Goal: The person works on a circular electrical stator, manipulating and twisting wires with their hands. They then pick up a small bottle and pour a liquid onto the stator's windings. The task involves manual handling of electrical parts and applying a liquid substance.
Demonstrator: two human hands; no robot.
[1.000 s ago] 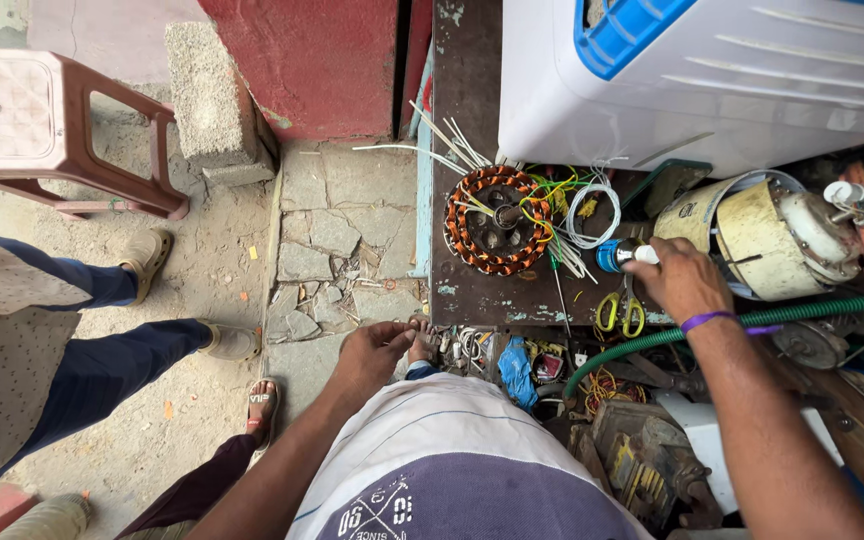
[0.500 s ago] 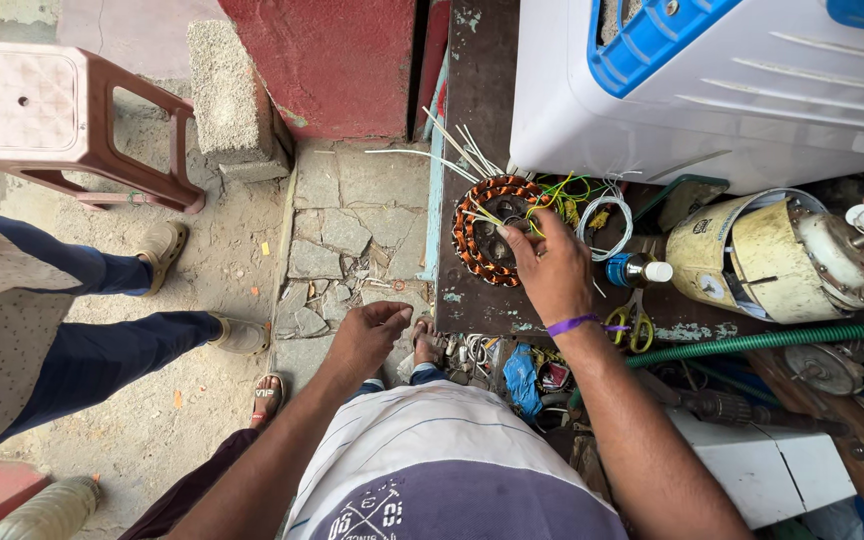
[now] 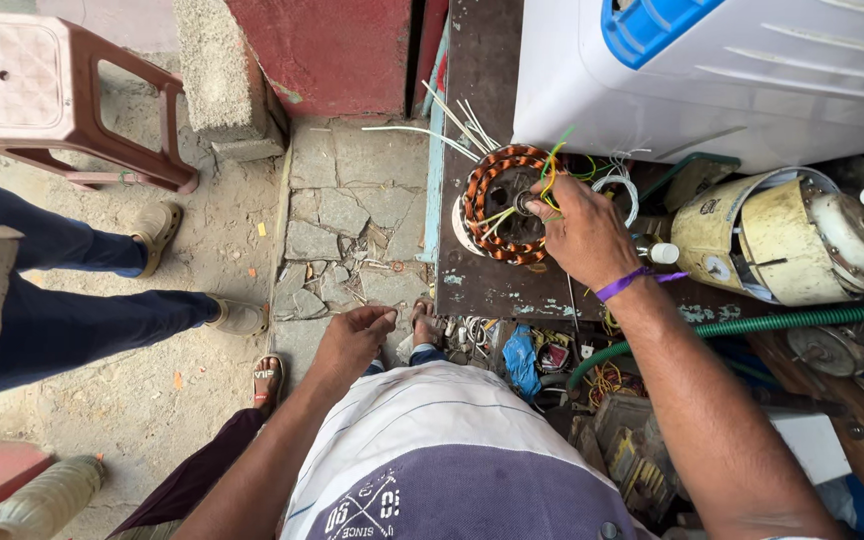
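Observation:
A round copper-wound motor stator (image 3: 500, 204) with white sleeves and green and yellow wires sticking out lies on a dark worn bench top (image 3: 482, 70). My right hand (image 3: 582, 232), with a purple band at the wrist, rests on the stator's right side and pinches the green wires at its centre. My left hand (image 3: 352, 335) hangs low by my body with fingers loosely curled, holding nothing that I can see.
A white and blue appliance housing (image 3: 752, 70) fills the bench's back. A cream motor (image 3: 782, 235), a green hose (image 3: 782, 325) and wire clutter lie to the right. Another person's legs (image 3: 72, 290) stand at left near a plastic stool (image 3: 42, 100) and a concrete block (image 3: 222, 80).
My right hand moved left from the scissors and small bottle area to the stator and took hold of its wires. My left hand stayed low by my body.

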